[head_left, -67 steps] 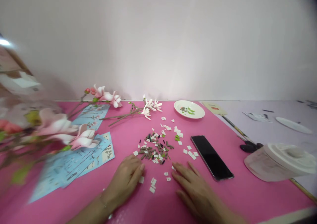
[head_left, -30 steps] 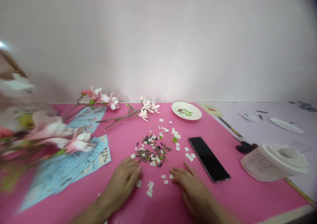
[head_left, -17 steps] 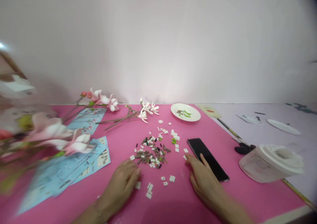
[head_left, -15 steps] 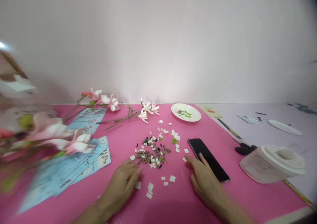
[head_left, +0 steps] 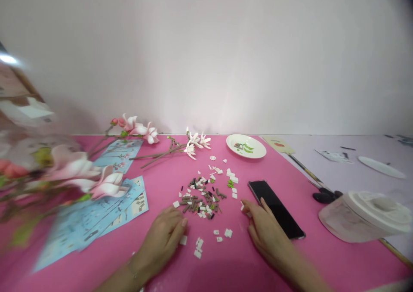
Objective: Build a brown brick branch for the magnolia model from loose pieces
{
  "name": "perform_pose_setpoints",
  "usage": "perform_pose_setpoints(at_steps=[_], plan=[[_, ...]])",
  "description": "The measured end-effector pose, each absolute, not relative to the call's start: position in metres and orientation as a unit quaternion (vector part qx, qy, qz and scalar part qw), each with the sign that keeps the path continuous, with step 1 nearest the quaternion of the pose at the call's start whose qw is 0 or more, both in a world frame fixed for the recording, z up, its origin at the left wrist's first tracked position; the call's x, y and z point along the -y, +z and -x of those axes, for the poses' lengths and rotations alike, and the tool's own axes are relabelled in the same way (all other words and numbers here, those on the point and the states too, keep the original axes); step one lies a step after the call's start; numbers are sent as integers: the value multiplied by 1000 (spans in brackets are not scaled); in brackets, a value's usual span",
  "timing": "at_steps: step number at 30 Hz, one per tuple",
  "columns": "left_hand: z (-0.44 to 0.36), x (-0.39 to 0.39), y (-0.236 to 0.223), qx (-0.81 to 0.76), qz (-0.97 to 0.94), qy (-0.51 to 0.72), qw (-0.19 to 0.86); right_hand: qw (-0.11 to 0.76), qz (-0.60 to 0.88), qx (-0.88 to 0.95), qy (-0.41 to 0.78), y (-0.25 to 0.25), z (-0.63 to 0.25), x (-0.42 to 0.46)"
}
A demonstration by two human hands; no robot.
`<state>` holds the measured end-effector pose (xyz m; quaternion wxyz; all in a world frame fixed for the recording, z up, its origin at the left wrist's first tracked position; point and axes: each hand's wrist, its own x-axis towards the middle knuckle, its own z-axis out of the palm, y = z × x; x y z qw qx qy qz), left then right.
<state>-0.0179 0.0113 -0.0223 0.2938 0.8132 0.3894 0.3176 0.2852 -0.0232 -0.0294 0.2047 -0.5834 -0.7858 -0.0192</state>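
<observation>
Lilac tabletop [head_left: 309,147] under a pink mat [head_left: 226,270], small brick pieces [head_left: 200,199] heaped ahead of and between both grips.
Left of the left grip [head_left: 162,240], blue printed sheets [head_left: 97,216] stay unreadable; that grip lies loose, empty. The right grip [head_left: 266,227], beside a black smartphone [head_left: 275,209], has parted fingers at a white tile [head_left: 241,206]; any hold is unclear.

Nothing legible from my feed: no words, brands or numbers I can read. The blue instruction sheets [head_left: 97,227] carry only tiny marks and diagrams, too small and blurred to resolve. Same for the pale card [head_left: 279,144] and the loose paper sheet [head_left: 334,156] on the right. Can't make out any print on the white brick tiles [head_left: 183,240].
</observation>
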Motion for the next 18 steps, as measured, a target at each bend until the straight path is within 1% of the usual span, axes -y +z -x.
perform_pose_setpoints(at_steps=[4,9,12,15,18], plan=[[17,-11,-23,-391,-814,317,289,209,573,792,-32,-24,-286,20],[17,-11,-20,-395,-808,338,279,203,551,808,-47,-3,-281,8],[20,-11,-21,-409,-767,406,282,214,539,813,-57,9,-273,0],[23,-12,-21,-423,-699,484,312,223,517,824,-64,16,-259,-8],[24,-13,-18,-439,-643,527,341,219,492,840,-59,17,-241,-13]])
